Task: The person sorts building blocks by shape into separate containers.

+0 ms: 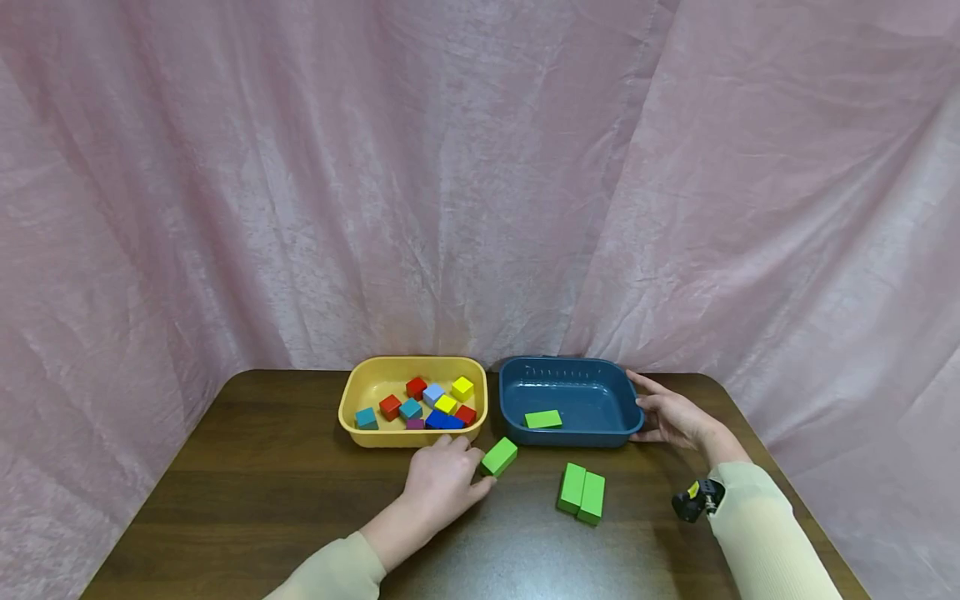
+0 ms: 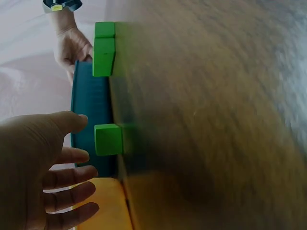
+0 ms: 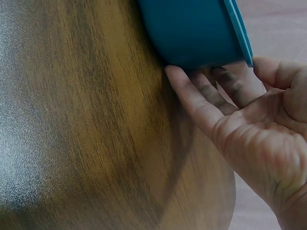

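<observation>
My left hand [image 1: 442, 483] is beside a single green block [image 1: 498, 457] on the table, in front of the gap between two bins. In the left wrist view, its fingers [image 2: 72, 177] are spread and loosely bent, with nothing held and that block [image 2: 108, 139] just beyond them. My right hand [image 1: 675, 419] touches the right end of the blue bin [image 1: 570, 438]. In the right wrist view, its extended fingers [image 3: 196, 103] rest against the bin's outer wall [image 3: 192, 33], and the thumb is at the rim. One green block [image 1: 543, 419] lies inside this bin.
Left of the blue bin stands a yellow bin [image 1: 412, 442] with several coloured cubes [image 1: 411, 408]. Two green blocks [image 1: 581, 493] lie side by side on the brown table [image 1: 247, 492], in front of the blue bin. A pink curtain [image 1: 450, 183] hangs behind the table.
</observation>
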`<act>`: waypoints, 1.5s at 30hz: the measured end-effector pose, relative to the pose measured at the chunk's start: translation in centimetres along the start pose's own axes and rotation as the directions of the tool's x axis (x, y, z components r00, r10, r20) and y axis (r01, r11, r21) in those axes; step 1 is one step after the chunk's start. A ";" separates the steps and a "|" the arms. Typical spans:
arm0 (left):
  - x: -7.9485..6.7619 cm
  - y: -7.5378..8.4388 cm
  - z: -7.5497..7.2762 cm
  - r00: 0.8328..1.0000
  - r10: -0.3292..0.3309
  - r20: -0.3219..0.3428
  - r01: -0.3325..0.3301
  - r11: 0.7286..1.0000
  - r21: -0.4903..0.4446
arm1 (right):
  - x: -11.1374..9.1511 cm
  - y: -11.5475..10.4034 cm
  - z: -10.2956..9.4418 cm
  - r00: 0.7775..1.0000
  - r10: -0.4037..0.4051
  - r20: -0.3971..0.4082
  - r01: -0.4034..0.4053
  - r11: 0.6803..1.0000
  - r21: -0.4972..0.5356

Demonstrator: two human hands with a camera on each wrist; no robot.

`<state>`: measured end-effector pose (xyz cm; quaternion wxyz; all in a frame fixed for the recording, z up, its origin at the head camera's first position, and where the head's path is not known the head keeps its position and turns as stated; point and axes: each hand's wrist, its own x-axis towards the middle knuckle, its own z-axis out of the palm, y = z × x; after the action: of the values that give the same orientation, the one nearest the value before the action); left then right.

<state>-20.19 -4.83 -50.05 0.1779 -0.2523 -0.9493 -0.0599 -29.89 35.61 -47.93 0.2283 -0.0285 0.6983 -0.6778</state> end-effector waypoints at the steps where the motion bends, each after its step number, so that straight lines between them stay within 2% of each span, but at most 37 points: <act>1: 0.0 0.1 0.2 1.000 -0.002 -0.004 0.003 1.000 0.014 | 0.0 0.0 0.0 1.000 0.000 0.003 0.000 1.000 0.002; 6: 0.3 0.6 1.3 0.999 -0.023 -0.025 0.025 0.997 0.068 | 0.1 0.0 -0.2 1.000 0.007 -0.001 -0.007 1.000 0.002; 14: 0.9 0.8 2.2 0.998 -0.067 0.018 0.065 0.994 0.089 | 0.2 -0.1 -0.3 1.000 0.017 -0.016 -0.017 1.000 0.000; 19: 0.9 0.7 2.2 0.997 -0.071 0.035 0.069 0.997 0.046 | 0.2 -0.1 -0.2 1.000 0.007 -0.001 -0.007 1.000 0.009; 31: 0.2 0.6 1.9 0.987 -0.062 0.148 0.081 0.988 -0.131 | 0.3 0.0 -0.3 1.000 0.012 -0.015 -0.012 1.000 0.027; 45: 0.0 0.4 2.3 0.992 -0.039 0.117 0.063 0.976 -0.208 | 0.3 0.3 -0.3 1.000 0.003 -0.025 -0.003 1.000 0.016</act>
<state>-20.69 -3.97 -52.20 0.0946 -0.2484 -0.9521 -0.1508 -30.23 35.77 -48.29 0.2209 -0.0171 0.6957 -0.6834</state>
